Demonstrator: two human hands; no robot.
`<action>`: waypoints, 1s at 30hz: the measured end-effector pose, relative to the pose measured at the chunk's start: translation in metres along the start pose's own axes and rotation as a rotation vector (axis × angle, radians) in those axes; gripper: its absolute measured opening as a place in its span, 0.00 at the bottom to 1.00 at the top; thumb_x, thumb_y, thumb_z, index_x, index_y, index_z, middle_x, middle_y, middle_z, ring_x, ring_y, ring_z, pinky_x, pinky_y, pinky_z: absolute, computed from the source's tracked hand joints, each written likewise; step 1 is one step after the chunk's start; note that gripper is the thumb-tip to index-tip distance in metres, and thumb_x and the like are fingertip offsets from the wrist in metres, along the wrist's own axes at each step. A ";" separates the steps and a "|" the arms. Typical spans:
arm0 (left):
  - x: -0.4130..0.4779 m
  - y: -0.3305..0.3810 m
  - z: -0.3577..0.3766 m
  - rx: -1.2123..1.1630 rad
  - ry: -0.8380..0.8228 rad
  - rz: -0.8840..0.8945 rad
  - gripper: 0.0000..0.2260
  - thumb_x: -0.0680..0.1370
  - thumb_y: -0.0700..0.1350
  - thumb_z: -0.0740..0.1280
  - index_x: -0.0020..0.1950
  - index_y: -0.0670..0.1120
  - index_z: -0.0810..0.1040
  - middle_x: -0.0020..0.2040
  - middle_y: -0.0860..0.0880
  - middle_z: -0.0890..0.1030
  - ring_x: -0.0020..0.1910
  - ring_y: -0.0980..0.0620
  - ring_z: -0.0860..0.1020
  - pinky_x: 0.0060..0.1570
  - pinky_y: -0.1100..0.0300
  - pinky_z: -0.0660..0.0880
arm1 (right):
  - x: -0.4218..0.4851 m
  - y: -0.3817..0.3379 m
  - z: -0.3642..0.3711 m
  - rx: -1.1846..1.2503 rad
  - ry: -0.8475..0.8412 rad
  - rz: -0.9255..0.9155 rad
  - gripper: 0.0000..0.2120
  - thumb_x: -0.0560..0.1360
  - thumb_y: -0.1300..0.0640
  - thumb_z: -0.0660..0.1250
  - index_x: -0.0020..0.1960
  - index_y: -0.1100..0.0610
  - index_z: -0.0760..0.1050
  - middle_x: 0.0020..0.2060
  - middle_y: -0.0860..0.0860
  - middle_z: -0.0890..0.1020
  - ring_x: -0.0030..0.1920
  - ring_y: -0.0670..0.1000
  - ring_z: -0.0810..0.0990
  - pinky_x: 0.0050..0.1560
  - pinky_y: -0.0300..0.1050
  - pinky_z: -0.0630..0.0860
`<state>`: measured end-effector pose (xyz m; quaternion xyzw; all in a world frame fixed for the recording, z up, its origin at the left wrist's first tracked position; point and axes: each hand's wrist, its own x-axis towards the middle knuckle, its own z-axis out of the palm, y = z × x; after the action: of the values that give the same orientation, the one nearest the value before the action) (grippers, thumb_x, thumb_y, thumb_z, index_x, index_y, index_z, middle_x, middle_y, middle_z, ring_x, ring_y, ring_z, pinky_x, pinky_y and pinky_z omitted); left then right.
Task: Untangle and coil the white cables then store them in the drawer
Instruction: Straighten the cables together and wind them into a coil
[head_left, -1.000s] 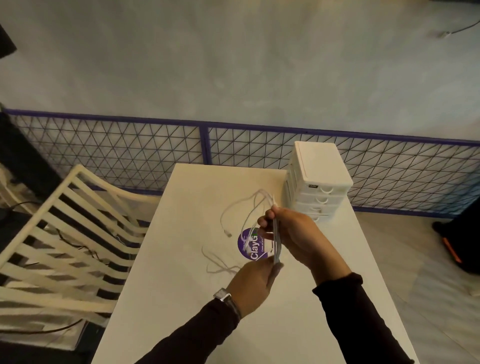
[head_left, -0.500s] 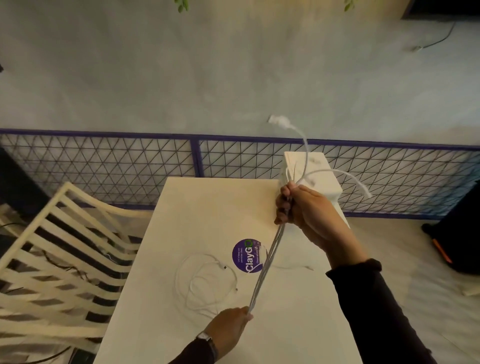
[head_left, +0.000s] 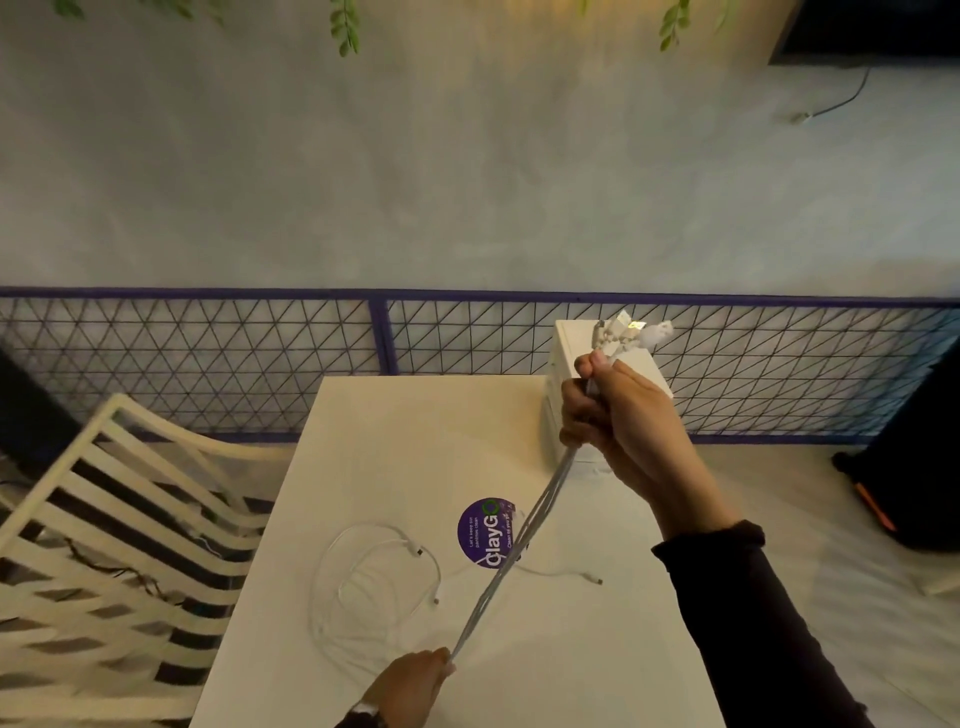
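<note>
White cables (head_left: 521, 545), gathered into one taut bundle, run on a slant between my two hands. My right hand (head_left: 621, 415) is raised, clenched round the upper part of the bundle, and the plug ends (head_left: 631, 330) stick out in a cluster just above my thumb. My left hand (head_left: 410, 686) is low and close to my body and pinches the lower end of the bundle with curled fingers; a watch (head_left: 366, 709) shows at that wrist. The strands lie side by side, and I cannot tell how many there are.

Under the bundle, between my hands, a round purple sticker (head_left: 483, 530) lies on the white bench (head_left: 405, 447). Left of my left hand, and a little beyond it, another thin cable (head_left: 415, 549) lies on the bench in loose loops. One more cable end (head_left: 587, 577) rests on the bench below my right forearm.

Behind my right hand stands the white drawer unit (head_left: 566, 343), mostly hidden by my fingers, so I cannot tell whether any drawer is open. A slatted white chair (head_left: 119, 519) stands well to the left of my left hand, and a mesh fence (head_left: 208, 353) runs beyond the bench.
</note>
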<state>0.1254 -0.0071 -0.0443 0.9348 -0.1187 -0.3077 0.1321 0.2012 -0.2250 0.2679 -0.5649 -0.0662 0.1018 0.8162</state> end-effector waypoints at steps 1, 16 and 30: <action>0.003 -0.003 0.000 0.018 0.000 -0.003 0.16 0.82 0.49 0.50 0.62 0.40 0.69 0.59 0.38 0.77 0.59 0.42 0.75 0.55 0.52 0.69 | -0.001 0.001 0.001 -0.014 -0.029 0.018 0.16 0.82 0.54 0.48 0.38 0.55 0.66 0.23 0.46 0.65 0.23 0.45 0.61 0.27 0.38 0.64; -0.060 0.087 -0.229 -1.218 0.440 0.389 0.15 0.82 0.45 0.50 0.63 0.51 0.73 0.61 0.49 0.78 0.59 0.50 0.77 0.64 0.58 0.71 | -0.019 0.042 0.012 -0.152 -0.301 0.158 0.12 0.76 0.50 0.55 0.35 0.53 0.65 0.24 0.47 0.63 0.23 0.46 0.57 0.23 0.36 0.55; -0.101 0.135 -0.258 -1.319 0.303 0.549 0.10 0.77 0.41 0.62 0.56 0.45 0.78 0.43 0.50 0.83 0.41 0.49 0.84 0.44 0.61 0.81 | -0.032 0.055 0.024 -0.198 -0.437 0.292 0.15 0.81 0.52 0.53 0.37 0.54 0.65 0.27 0.51 0.63 0.25 0.46 0.56 0.26 0.38 0.54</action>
<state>0.1837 -0.0582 0.2540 0.6297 -0.1192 -0.1384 0.7551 0.1601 -0.1923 0.2247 -0.6101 -0.1681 0.3306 0.7002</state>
